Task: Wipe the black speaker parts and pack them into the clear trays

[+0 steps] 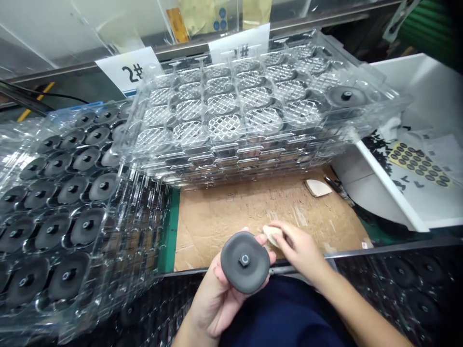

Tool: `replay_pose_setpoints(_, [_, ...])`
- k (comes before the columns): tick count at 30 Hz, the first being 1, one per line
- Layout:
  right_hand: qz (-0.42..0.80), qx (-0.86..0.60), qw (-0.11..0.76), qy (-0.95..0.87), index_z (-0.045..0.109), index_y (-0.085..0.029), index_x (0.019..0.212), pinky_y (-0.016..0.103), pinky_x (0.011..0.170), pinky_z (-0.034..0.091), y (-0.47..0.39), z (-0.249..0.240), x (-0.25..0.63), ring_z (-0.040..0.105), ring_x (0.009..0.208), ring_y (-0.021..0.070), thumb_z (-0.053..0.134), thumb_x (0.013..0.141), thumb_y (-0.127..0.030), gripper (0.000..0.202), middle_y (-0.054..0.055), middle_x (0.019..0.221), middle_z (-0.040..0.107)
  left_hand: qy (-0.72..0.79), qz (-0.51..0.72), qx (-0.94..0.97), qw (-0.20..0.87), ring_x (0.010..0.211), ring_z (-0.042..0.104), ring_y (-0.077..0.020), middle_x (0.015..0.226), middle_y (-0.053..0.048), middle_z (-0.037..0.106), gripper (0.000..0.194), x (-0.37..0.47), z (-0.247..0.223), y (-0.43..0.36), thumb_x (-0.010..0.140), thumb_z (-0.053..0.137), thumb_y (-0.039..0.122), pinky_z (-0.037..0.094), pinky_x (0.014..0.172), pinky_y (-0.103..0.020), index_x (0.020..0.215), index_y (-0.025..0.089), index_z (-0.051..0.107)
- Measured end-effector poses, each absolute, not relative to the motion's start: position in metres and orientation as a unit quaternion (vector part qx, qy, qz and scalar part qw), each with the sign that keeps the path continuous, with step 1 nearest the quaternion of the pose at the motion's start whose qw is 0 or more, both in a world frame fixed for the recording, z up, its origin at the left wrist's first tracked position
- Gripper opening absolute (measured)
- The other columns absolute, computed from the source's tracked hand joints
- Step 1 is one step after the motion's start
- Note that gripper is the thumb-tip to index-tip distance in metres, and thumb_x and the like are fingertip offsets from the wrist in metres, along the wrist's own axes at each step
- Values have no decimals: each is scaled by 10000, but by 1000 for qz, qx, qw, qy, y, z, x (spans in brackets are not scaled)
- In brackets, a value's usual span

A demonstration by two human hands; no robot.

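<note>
My left hand (226, 303) grips a dark grey rounded disc (235, 272) with a small raised stub at its centre. Its face is turned up toward me. Close by on the right, my right hand (296, 243) pinches a cream-coloured pad (272, 234), which looks like a folded cloth or felt piece. The pad is near the disc's right edge; whether the two touch I cannot tell. Both hands are above the front edge of a worktop covered with brown cardboard (217, 217).
Stacked clear trays (224, 127) stand behind the cardboard, one grey disc (346, 96) in the top tray. Filled trays (87, 161) are at left. A white bin (394, 185) at right holds small black parts and a yellow sticker sheet (419, 164). Another cream pad (319, 188) lies near a pen-like tool (338, 188).
</note>
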State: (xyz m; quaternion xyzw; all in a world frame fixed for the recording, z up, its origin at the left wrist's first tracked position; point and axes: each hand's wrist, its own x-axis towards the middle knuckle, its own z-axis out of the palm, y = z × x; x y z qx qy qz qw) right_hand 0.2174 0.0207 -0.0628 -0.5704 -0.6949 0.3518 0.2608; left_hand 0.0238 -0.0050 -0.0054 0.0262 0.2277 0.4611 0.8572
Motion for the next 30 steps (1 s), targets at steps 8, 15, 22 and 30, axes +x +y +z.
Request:
replay_pose_setpoints(8, [233,-356,328,-843,593,-238,1100,298,650,374,37,49,192,514,676,142,463,892,-181,252,7,838,660,300,488,72,817,1040,582,-208,1094,-45,659,538,34,-7,-10,617,748,332,465,881,-261,1128,259,596])
replay_pose_setpoints(15, [187,-406,352,-823,627,-190,1016,301,610,341,37,37,179,483,640,141,421,882,-113,257,32,838,656,384,528,76,754,1091,550,-180,1153,-11,637,539,29,0,-12,591,776,251,450,865,-207,1102,290,608])
replay_pose_setpoints(22, [351,-527,315,-707,606,-231,1055,276,786,459,41,-23,201,592,896,155,453,896,-217,221,22,978,651,346,505,85,786,986,622,-272,1227,-54,593,476,23,8,-12,613,762,263,479,864,-310,1068,280,626])
replay_pose_setpoints(30, [379,-542,266,-701,653,-209,959,309,722,511,15,-61,210,633,825,186,470,872,-229,203,40,904,681,326,504,50,798,1072,575,-271,1168,-44,631,555,21,1,-12,571,761,356,464,909,-303,1097,271,609])
